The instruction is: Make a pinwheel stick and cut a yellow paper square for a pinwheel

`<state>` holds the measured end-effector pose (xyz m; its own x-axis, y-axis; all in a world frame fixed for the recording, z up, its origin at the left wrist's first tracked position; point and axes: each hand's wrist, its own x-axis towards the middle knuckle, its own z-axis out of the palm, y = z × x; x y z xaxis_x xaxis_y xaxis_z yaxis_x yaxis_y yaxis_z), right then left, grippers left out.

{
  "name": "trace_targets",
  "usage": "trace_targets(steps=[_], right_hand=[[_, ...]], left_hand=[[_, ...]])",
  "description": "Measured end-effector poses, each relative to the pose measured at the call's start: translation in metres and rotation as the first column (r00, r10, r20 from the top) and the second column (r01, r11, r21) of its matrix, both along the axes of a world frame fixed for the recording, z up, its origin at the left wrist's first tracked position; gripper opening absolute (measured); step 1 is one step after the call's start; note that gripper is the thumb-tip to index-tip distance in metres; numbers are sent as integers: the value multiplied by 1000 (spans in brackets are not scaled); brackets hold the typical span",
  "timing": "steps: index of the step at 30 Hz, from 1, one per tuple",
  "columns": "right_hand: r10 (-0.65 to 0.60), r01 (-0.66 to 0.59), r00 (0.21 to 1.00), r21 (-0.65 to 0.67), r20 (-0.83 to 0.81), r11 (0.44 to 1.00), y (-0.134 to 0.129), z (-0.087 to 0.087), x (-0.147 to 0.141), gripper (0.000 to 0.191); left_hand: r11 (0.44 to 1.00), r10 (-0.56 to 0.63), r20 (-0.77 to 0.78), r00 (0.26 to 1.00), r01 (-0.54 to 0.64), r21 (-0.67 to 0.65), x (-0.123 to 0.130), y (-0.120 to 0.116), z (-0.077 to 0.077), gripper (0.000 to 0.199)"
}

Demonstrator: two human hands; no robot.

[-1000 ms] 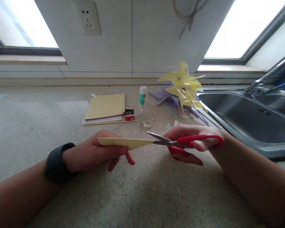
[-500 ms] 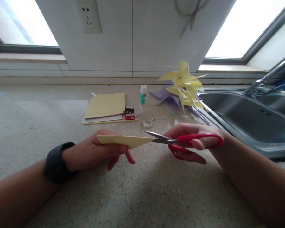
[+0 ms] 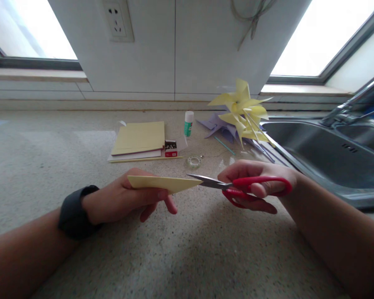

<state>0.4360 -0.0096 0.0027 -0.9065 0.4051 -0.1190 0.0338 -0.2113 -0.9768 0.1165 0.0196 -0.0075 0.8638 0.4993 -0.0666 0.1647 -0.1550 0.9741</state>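
Note:
My left hand (image 3: 127, 197) pinches a piece of yellow paper (image 3: 162, 184) between thumb and fingers, holding it nearly edge-on above the counter. Its pointed right corner lies between the blades of a pair of scissors (image 3: 258, 182) with red handles. Those handles are in my right hand (image 3: 255, 170), thumb through the upper loop and fingers at the lower one. The blades are slightly apart at the tips, with the upper one crossing over the paper's corner. How far the lower blade reaches is hidden behind the paper.
Behind my hands on the speckled counter (image 3: 187, 257) lie a yellow paper stack (image 3: 140, 137), a small red box of metal pins (image 3: 171, 148), a glue stick (image 3: 188, 123), a tape roll (image 3: 194, 161) and a thin stick (image 3: 146, 159). Paper pinwheels (image 3: 239, 108) rest beside the sink (image 3: 314, 153).
The scissor blades have closed partway on the paper's corner. My left hand and the paper have hardly moved.

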Motion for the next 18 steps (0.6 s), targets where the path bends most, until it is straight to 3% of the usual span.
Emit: trace_targets(steps=[11,18], right_hand=[[-55,56,997,-14,45,998,-3,2,3,44],[24,-23,999,-43,29,999,0,-1,-3,49]], left_hand=[[999,17,-14,1000,-17,-40,-1,0,-2,39],[1000,-20,-49,999,20,3,-1,0,-2,39]])
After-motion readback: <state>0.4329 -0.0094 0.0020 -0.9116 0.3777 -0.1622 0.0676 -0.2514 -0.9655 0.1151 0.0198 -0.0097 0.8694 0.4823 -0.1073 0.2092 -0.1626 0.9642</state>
